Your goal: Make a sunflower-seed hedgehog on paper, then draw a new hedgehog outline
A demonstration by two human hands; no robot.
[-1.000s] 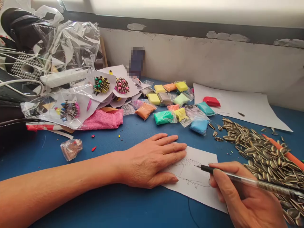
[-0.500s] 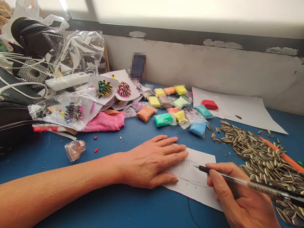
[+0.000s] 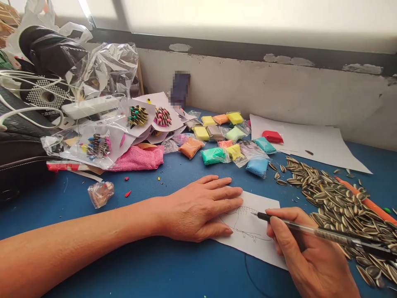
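My left hand (image 3: 201, 209) lies flat, fingers stretched out, over the left part of a small white sheet of paper (image 3: 260, 246). A line drawing (image 3: 246, 223) in dark ink shows on the paper: a rounded outline with rows of small curved marks near its top and short legs below. Part of it is hidden under my left fingers. In my right hand (image 3: 310, 252) is a pen (image 3: 294, 225) with a black grip and clear barrel. Its tip is at the drawing's upper part, among the small marks.
Striped sunflower seeds (image 3: 338, 207) are heaped on the right, an orange stick (image 3: 369, 200) among them. Wrapped coloured clay packs (image 3: 214, 156) lie behind my hands. Seed-covered paper pieces (image 3: 136, 115), a pink cloth (image 3: 139, 158) and a white power strip (image 3: 89, 106) crowd the left. Larger paper (image 3: 322, 145) lies by the wall.
The pen tip has shifted slightly within the upper part of the drawing, with my right hand. My left hand stays flat on the paper. The whole view has shifted a little.
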